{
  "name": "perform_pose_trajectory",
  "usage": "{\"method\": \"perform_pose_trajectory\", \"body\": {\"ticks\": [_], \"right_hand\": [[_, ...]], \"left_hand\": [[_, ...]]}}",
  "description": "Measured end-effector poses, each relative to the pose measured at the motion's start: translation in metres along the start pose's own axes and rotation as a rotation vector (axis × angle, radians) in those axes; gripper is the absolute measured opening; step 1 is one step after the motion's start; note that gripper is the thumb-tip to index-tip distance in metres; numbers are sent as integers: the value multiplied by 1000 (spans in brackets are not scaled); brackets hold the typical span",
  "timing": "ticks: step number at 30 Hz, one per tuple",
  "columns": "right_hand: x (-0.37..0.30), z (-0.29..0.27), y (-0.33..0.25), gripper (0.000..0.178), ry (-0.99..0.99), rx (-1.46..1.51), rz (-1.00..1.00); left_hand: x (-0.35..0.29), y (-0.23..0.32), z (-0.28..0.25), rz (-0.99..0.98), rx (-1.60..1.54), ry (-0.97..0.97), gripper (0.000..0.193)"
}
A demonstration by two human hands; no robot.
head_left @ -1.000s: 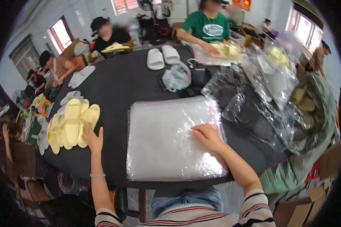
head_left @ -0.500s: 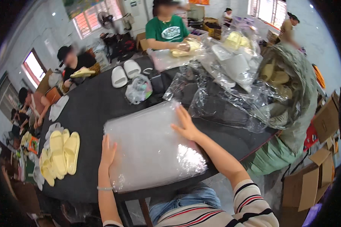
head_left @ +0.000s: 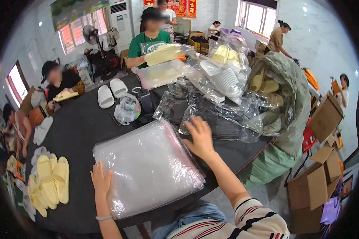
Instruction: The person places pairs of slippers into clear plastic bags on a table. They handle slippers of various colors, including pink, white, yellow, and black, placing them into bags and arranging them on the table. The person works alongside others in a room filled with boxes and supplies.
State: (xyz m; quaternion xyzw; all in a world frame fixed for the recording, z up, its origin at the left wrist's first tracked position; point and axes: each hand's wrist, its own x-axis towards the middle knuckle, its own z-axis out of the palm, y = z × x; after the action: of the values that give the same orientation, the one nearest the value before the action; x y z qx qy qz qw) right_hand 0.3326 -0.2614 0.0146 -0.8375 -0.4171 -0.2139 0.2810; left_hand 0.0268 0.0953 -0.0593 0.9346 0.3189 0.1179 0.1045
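A thick stack of clear plastic bags [head_left: 147, 167] lies on the dark table in front of me, with a pinkish edge on its right side. Against its left edge rests my left hand [head_left: 101, 181], fingers stretched out and holding nothing. My right hand [head_left: 200, 137] is spread just beyond the stack's upper right side, apart from it and empty. Loose crumpled clear film [head_left: 227, 123] lies close past those fingertips.
Yellow slippers [head_left: 48, 179] are grouped at the left. White slippers [head_left: 105, 96] and a small tied plastic bag [head_left: 127, 109] sit farther back. A large sack [head_left: 293, 103] holds slippers on the right, above cardboard boxes [head_left: 311, 181]. Across the table, a person handles a yellow slipper [head_left: 163, 55].
My right hand has come off the stack and moved outward, exposing its pinkish edge. My left hand stays along the left edge. The whole view has shifted.
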Motion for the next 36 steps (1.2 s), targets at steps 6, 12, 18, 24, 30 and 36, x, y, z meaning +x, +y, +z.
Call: {"method": "perform_pose_trajectory", "body": {"ticks": [6, 12, 18, 24, 30, 36], "right_hand": [[-26, -25, 66, 96, -103, -380, 104], [-23, -37, 78, 83, 71, -311, -58], [-48, -24, 112, 79, 67, -168, 245], [-29, -43, 74, 78, 123, 492, 249], [17, -106, -6, 70, 297, 819, 227], [18, -72, -107, 71, 158, 692, -236]], "left_hand": [[3, 6, 1, 31, -18, 28, 73], [0, 9, -6, 15, -46, 42, 73], [2, 10, -4, -2, -44, 21, 73], [2, 5, -4, -20, -91, 50, 68], [8, -8, 3, -38, -198, 42, 56], [9, -17, 8, -73, -239, 51, 46]]}}
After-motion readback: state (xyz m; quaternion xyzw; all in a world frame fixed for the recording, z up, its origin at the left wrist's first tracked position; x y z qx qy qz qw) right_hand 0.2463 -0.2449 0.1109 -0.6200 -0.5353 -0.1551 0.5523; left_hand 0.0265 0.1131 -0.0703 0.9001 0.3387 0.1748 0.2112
